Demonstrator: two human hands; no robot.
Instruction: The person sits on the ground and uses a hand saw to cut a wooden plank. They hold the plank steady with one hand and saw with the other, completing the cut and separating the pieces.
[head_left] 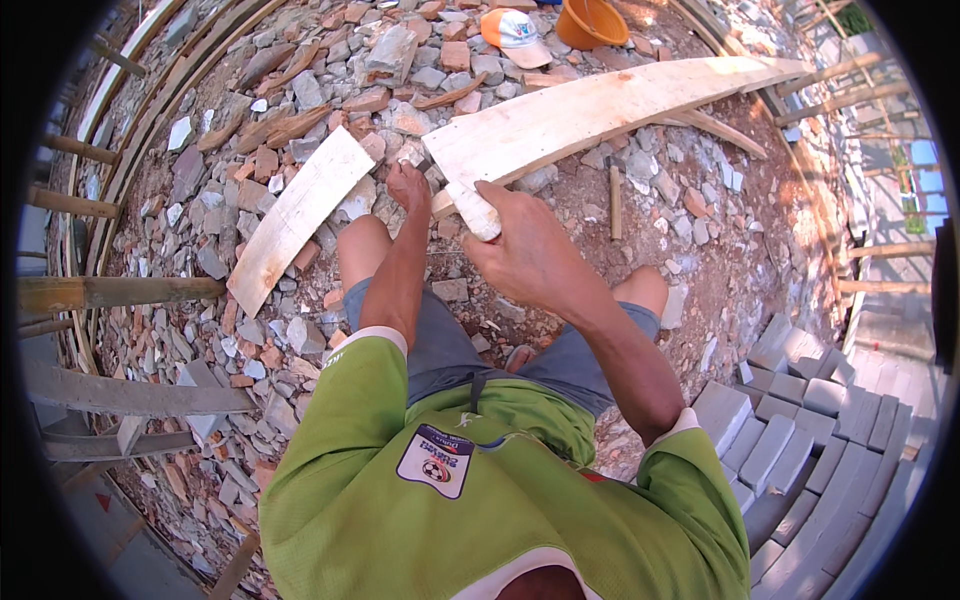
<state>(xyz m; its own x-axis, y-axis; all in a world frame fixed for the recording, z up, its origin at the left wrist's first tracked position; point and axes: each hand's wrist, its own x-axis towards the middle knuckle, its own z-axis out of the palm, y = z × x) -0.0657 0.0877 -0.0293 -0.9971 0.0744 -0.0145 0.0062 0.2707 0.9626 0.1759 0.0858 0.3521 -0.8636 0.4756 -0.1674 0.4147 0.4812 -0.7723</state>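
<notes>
My right hand (pixel 525 245) is closed around a short, whitish, rounded piece (pixel 475 210), which lies against the near left end of a long pale plank (pixel 590 105). What kind of thing this piece is, I cannot tell. Just left of that plank end, my left hand (pixel 408 188) is closed with its fingers pinched together. Whatever it may hold is hidden. A shorter pale board (pixel 300 220) lies on the rubble to the left of my left hand. The long plank runs from between my knees toward the far right.
Broken brick and stone rubble (pixel 290 345) covers the ground. A wooden stick (pixel 615 203) lies beyond my right knee. At the back are a white-and-orange cap (pixel 516 38) and an orange bucket (pixel 592 24). Grey blocks (pixel 780 450) are stacked lower right; wooden poles (pixel 120 292) jut in from the left.
</notes>
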